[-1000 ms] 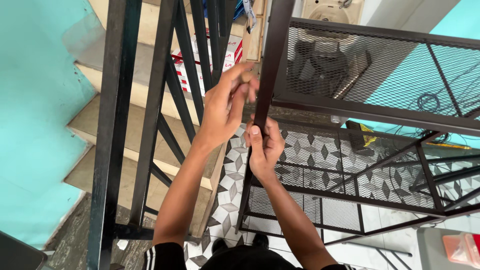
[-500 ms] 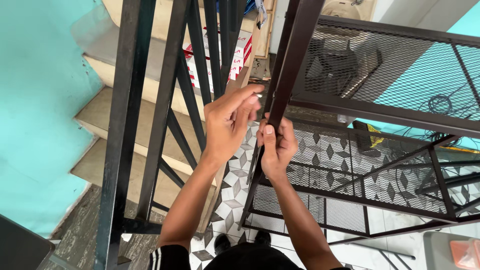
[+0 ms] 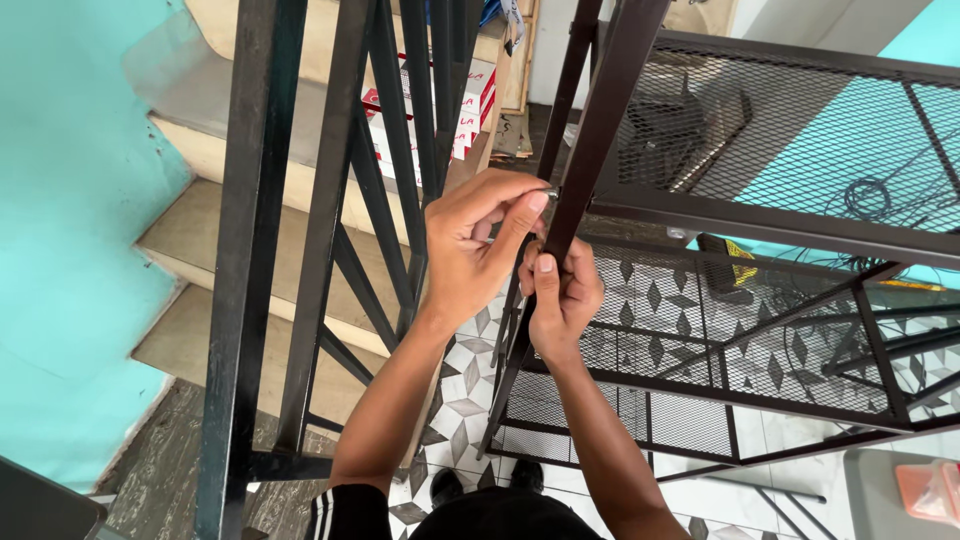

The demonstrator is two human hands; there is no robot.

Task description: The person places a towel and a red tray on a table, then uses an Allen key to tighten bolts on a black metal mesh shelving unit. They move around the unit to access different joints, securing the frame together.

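Observation:
A dark metal rack with mesh shelves point(image 3: 800, 130) stands in front of me. My right hand point(image 3: 562, 290) grips its corner upright post point(image 3: 598, 130) from below, thumb pressed along the post. My left hand point(image 3: 478, 245) pinches a small silver screw point(image 3: 548, 191) between thumb and forefinger and holds it against the side of the post, just above my right hand.
A black stair railing point(image 3: 250, 250) rises at the left beside beige steps point(image 3: 200, 230) and a turquoise wall point(image 3: 70, 200). White and red boxes point(image 3: 470, 100) sit on a step. Patterned floor tiles point(image 3: 460, 400) lie below. An orange item point(image 3: 925, 490) sits at bottom right.
My left hand has moved down and right, bringing the small screw up against the post. My right hand kept its grip on the post.

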